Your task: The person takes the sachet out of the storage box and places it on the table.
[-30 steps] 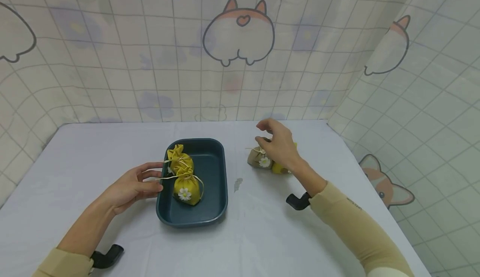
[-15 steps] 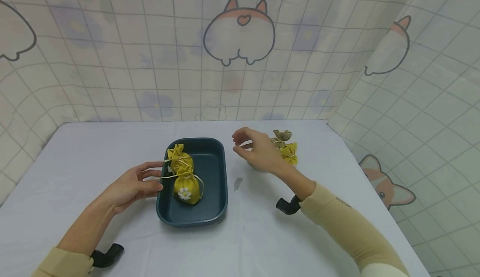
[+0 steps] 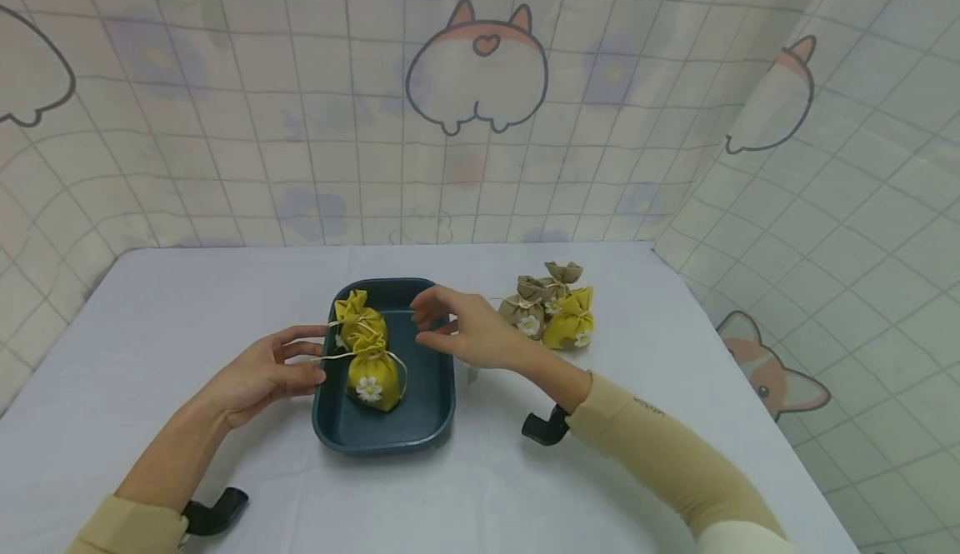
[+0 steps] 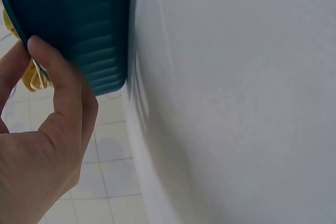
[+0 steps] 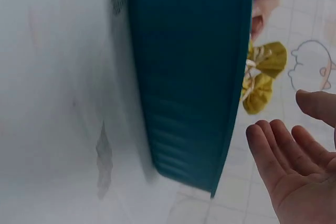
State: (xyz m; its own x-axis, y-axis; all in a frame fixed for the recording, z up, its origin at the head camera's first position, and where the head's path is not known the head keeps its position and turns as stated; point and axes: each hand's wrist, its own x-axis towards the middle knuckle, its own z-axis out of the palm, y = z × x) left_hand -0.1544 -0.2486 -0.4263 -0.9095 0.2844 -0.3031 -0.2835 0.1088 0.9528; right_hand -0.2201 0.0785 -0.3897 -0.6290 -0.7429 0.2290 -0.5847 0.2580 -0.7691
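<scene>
A dark teal tray [image 3: 420,404] stands on the table with two yellow drawstring pouches [image 3: 375,379] along its left side. The front pouch bears a white flower. My left hand [image 3: 258,375] holds the tray's left rim, its thumb and fingertips right at the edge, as the left wrist view also shows. A pale drawstring end reaches out between those fingers. My right hand [image 3: 476,333] hovers over the tray's right rim with bent, relaxed fingers and thumb apart. In the right wrist view that hand [image 5: 299,166] shows a bare palm with nothing in it.
Right of the tray, two tan pouches [image 3: 527,308] and a yellow pouch [image 3: 570,321] stand bunched together on the white-covered table [image 3: 510,487]. A grey mark [image 5: 104,161] shows on the cloth beside the tray. A patterned curtain [image 3: 480,187] hangs behind.
My right hand has moved left from above the pouches on the right to the tray's right rim, uncovering those pouches. The left hand and the tray stay put.
</scene>
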